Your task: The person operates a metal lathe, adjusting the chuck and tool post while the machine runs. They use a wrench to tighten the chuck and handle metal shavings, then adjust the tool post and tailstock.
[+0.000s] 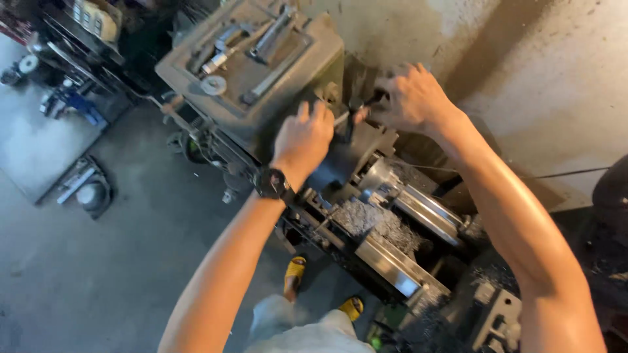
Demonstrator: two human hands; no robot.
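I look down on a grey metal lathe (392, 255). My left hand (304, 137), with a dark watch on its wrist, is closed on one end of a T-shaped chuck key (345, 117) that stands over the dark chuck. My right hand (412, 98) grips the other end of the key's cross handle, behind the chuck. The chuck itself is mostly hidden under both hands. Silvery metal shavings (373, 222) lie heaped on the lathe bed just below the chuck.
The flat headstock top (248, 72) carries wrenches and a small round part. A pale wall (556, 72) rises to the right. On the concrete floor (98, 274) lie tools at the left. My feet in yellow sandals (294, 274) stand by the lathe.
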